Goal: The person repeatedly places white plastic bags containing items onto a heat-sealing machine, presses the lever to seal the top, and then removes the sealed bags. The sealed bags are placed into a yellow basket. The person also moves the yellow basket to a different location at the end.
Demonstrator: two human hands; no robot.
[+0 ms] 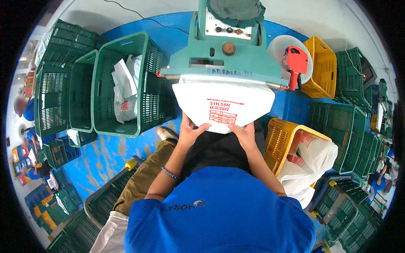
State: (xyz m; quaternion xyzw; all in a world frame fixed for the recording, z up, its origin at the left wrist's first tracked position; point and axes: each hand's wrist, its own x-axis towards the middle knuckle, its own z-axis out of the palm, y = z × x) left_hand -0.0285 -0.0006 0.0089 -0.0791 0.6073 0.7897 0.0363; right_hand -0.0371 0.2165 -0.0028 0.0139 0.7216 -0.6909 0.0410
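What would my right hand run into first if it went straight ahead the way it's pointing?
The white bag, which your right hand holds by its near edge. Beyond that, probably the front of the green machine, though depth is unclear.

A blue short-sleeved shirt (228, 219) bearing dark lettering (180, 207) is worn with black bottoms (219, 154) and a patterned bracelet (169, 173).

Smooth plastic bag (223, 93), painted metal machine (253, 57), glossy plastic labeller (295, 61), matt cloth shirt (223, 219)

Worn blue floor (97, 156), whitish wall (303, 17) beyond
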